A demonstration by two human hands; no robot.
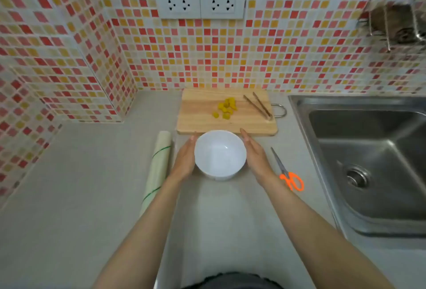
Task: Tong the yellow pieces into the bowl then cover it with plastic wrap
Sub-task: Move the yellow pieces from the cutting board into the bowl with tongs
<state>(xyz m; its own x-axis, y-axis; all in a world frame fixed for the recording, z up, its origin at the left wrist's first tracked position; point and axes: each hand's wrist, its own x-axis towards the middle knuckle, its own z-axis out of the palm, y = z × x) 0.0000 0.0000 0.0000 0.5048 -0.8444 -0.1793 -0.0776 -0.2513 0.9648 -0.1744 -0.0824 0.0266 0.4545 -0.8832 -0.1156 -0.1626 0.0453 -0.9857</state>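
An empty white bowl [220, 154] stands on the grey counter just in front of a wooden cutting board [200, 116]. My left hand [184, 158] lies flat against the bowl's left side and my right hand [254, 154] against its right side, fingers straight, so the bowl is held between both palms. Several yellow pieces [227, 107] lie in a small heap at the board's middle. Wooden tongs [259, 106] rest on the board's right part. A roll of plastic wrap [158, 169] lies on the counter to the left of my left hand.
Orange-handled scissors [288, 171] lie on the counter right of my right wrist. A steel sink [368, 162] fills the right side. Mosaic-tiled walls with two double sockets [200, 4] close off the back and left. A metal rack [394, 23] hangs at the upper right.
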